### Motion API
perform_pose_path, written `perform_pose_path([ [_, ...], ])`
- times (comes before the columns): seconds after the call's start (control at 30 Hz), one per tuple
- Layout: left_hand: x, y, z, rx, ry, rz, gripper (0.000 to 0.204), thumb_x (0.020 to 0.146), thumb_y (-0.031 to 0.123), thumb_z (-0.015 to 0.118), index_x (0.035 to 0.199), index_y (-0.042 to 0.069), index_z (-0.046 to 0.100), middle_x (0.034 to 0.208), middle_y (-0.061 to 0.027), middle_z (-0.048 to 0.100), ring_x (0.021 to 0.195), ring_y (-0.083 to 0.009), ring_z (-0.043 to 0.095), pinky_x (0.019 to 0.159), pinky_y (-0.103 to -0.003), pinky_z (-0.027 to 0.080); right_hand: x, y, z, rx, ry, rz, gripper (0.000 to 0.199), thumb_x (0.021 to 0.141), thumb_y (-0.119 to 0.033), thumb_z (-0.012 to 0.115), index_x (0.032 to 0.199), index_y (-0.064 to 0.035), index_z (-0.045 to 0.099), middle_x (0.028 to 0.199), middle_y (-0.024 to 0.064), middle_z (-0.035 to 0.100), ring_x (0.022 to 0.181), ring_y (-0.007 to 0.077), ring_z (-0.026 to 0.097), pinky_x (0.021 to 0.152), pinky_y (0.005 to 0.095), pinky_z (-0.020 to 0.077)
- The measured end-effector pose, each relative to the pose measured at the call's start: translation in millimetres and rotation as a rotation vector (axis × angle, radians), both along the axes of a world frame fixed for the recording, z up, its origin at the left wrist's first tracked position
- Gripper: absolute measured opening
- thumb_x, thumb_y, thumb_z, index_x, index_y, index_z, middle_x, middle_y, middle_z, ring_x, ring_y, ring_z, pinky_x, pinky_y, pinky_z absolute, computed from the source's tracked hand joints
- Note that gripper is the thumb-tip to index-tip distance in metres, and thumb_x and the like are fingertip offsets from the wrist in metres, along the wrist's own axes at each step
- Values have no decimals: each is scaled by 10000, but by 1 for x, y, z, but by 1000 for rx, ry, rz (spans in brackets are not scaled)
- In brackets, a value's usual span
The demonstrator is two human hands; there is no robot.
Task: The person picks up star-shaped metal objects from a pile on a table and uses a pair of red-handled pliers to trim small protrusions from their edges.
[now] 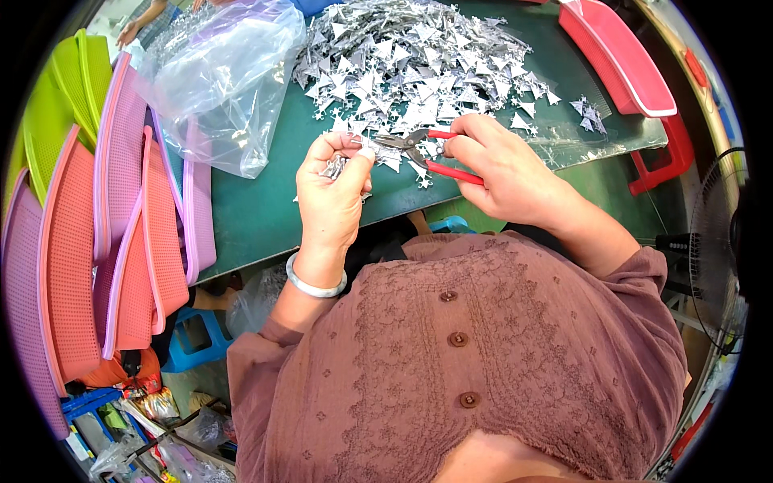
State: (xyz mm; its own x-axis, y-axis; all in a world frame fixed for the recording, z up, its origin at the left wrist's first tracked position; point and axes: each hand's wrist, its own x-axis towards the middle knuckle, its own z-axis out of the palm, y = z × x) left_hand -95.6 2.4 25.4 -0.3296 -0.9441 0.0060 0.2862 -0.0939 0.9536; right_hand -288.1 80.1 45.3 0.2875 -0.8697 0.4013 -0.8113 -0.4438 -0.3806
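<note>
Near the frame's upper centre, the right hand [506, 167] grasps red-handled pliers [415, 147], their tip beside the left hand [332, 189], whose fingers clasp small silver pieces [333, 167]. Above, a heap of silver triangles [411, 71] lies on the green tabletop [245, 213].

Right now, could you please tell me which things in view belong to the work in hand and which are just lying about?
In use:
red-handled metal pliers, in the right hand
small silvery pieces, in the left hand
heaped silvery triangular pieces on the green table

Seemingly lying about:
blue plastic stool
red plastic stool
round black fan
</note>
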Motion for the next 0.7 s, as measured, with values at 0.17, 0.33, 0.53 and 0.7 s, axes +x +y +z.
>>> perform_pose_path([
  [0.17, 1, 1, 0, -14, 0, -9, 110, 766, -28, 563, 851, 30, 525, 695, -8, 536, 492, -44, 430, 449, -170, 330, 1, 0, 0, 8, 19, -5, 216, 626, -55, 580, 818, -3, 497, 849, 132, 454, 801, 297, 475, 689, 368, 411],
  [0.33, 1, 1, -1, -33, -18, -10, 114, 766, -30, 564, 855, 29, 524, 697, -7, 537, 495, -43, 433, 452, -170, 333, 1, 2, 0, 54, 55, -7, 199, 636, -61, 578, 809, 1, 504, 844, 131, 458, 798, 295, 480, 683, 368, 417],
  [0.53, 2, 1, -2, -23, -2, -16, 119, 766, -32, 564, 862, 28, 525, 715, -11, 540, 498, -44, 435, 453, -171, 337, 1, 3, 1, 43, 74, -10, 184, 648, -66, 573, 808, 0, 511, 839, 128, 461, 795, 286, 484, 682, 367, 422],
  [0.7, 2, 1, -3, -64, -12, -12, 122, 768, -33, 565, 865, 30, 527, 728, -15, 545, 501, -43, 437, 455, -167, 341, 1, 4, 2, 67, 111, -16, 179, 653, -67, 571, 808, 0, 511, 844, 128, 463, 800, 283, 486, 679, 362, 428],
])
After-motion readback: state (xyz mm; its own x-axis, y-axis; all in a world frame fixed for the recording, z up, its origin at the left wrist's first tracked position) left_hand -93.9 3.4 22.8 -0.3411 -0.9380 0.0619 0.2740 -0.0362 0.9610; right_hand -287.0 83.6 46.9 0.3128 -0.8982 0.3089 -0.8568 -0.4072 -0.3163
